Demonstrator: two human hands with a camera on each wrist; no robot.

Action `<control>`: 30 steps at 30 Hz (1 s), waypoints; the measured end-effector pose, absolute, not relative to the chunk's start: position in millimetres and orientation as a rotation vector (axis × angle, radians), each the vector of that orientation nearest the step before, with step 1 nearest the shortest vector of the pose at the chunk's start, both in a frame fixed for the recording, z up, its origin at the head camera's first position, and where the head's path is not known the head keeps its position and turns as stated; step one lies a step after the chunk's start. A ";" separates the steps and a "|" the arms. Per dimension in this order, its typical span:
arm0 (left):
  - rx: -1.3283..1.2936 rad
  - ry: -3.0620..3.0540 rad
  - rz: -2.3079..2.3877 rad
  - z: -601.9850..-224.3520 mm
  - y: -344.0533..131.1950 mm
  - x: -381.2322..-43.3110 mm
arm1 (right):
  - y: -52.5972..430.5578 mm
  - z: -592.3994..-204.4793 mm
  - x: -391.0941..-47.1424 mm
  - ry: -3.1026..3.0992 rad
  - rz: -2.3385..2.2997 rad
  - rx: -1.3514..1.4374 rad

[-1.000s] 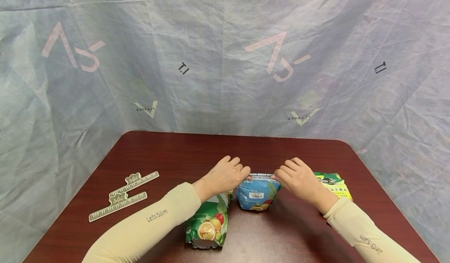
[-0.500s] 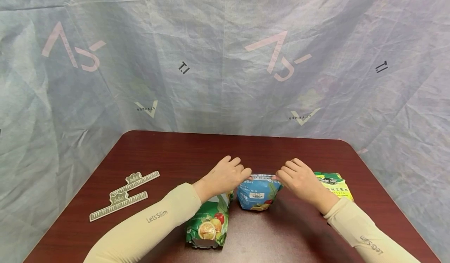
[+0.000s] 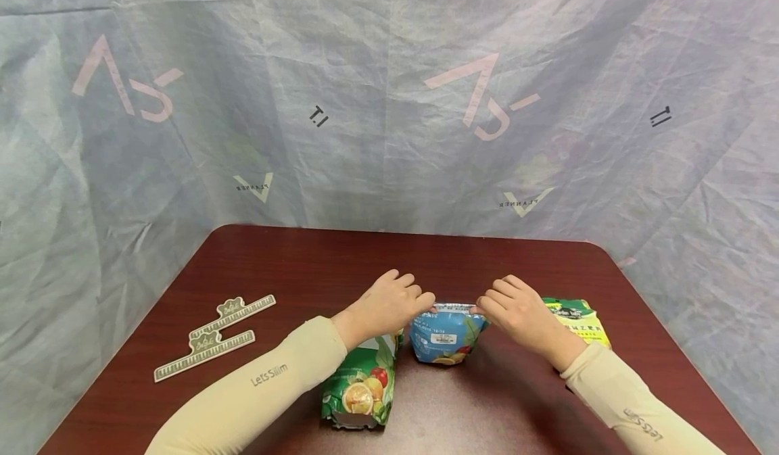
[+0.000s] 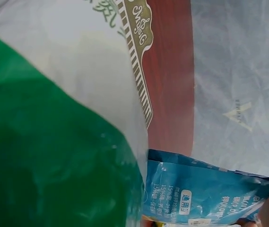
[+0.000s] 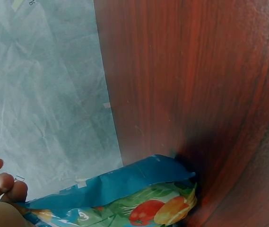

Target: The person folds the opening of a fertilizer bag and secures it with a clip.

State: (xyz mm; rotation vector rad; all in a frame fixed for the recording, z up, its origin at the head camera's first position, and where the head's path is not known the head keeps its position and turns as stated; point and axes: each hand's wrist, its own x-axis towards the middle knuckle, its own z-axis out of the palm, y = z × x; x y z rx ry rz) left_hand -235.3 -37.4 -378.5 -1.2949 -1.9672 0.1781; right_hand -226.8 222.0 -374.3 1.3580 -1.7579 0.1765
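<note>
A blue bag with printed fruit and a white label stands on the table, its top edge folded over. My left hand pinches one end of that top edge, fingers curled. At the other end my right hand grips it the same way, thumb against the near side. In the left wrist view the blue bag stretches to the fingers at the right border. The right wrist view shows the bag's far side with printed vegetables. Under my left forearm is a green and white bag, partly hidden.
Two piano-keyboard-shaped "Music" clips, a nearer one and a farther one, lie at the table's left. A yellow and green bag lies behind my right wrist. Grey cloth hangs beyond the dark red table.
The blue bag's top edge has come down very slightly between my hands. Both hands keep their grip, and the other things lie as before.
</note>
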 end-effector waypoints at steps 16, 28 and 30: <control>-1.263 -1.939 0.253 -378.0 -38.4 -234.9 | 218.7 -367.3 -222.2 -1.718 0.191 1.387; -1.234 -1.890 0.212 -379.2 -45.6 -237.5 | 218.6 -368.3 -224.1 -1.698 0.181 1.402; -1.230 -1.896 0.211 -378.3 -46.1 -237.3 | 218.6 -368.2 -224.3 -1.697 0.178 1.401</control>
